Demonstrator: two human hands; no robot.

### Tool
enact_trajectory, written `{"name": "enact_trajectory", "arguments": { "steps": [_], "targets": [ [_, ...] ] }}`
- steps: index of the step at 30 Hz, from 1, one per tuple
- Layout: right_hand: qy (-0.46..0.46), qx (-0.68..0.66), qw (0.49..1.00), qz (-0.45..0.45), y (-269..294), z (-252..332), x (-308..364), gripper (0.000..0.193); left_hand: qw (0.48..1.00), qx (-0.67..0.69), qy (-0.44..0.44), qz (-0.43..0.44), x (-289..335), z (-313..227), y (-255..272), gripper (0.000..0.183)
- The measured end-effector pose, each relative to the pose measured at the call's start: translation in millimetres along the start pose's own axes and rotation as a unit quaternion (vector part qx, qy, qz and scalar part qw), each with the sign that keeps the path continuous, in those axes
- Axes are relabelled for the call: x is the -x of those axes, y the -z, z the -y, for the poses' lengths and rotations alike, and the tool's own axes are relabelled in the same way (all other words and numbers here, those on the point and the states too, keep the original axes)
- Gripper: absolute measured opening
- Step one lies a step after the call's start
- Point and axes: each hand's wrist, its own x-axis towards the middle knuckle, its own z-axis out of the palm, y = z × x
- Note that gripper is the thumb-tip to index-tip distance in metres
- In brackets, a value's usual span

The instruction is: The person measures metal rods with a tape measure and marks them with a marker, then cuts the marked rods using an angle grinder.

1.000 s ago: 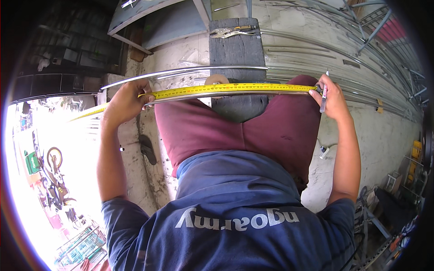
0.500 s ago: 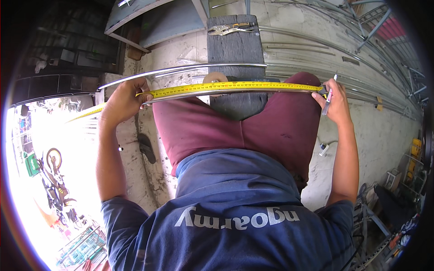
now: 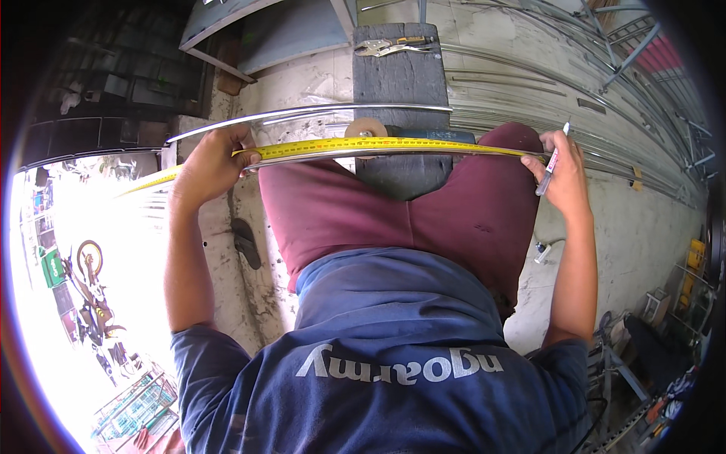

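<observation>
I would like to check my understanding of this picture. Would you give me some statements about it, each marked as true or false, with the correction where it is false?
1. The yellow tape measure spans from the left hand to the right hand. True.
2. The right hand holds locking pliers. False: it holds a marker pen; the locking pliers lie on the dark bench.
3. A round tan disc shows just beyond the tape measure. True.
4. A dark sandal lies to the right of the person's legs. False: it lies to their left.
5. The tape measure continues past the left hand, toward the picture's left. True.
</observation>
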Motion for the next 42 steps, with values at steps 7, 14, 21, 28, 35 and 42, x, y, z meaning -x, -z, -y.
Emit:
{"name": "enact_trajectory", "arguments": {
  "steps": [7, 14, 21, 28, 35, 42],
  "targets": [
    [0.034, -0.450, 0.892, 0.003, -17, 111, -6, 0.069, 0.999, -0.012, -0.022, -0.023, 3, -6, -3, 0.017],
    [0.118, -0.524, 0.843, 0.038, -46, 178, -27, 0.021, 1.000, -0.001, -0.016, -0.024, 3, 0, -3, 0.017],
    [0.100, -0.525, 0.845, 0.025, -52, 133, -31, 0.011, 0.999, 0.028, -0.025, -0.025, 1, 2, -5, 0.017],
    [0.100, -0.474, 0.875, 0.015, -49, 137, -39, 0.012, 1.000, 0.013, -0.001, -0.006, 0, -4, -4, 0.016],
    [0.269, -0.445, 0.852, 0.058, -62, 212, -69, 0.015, 0.999, -0.041, -0.018, -0.013, 3, -13, -3, 0.020],
    [0.197, -0.496, 0.841, 0.091, -82, 268, -73, 0.013, 0.995, -0.040, -0.070, -0.055, 10, -14, -6, 0.017]
  ]
}}
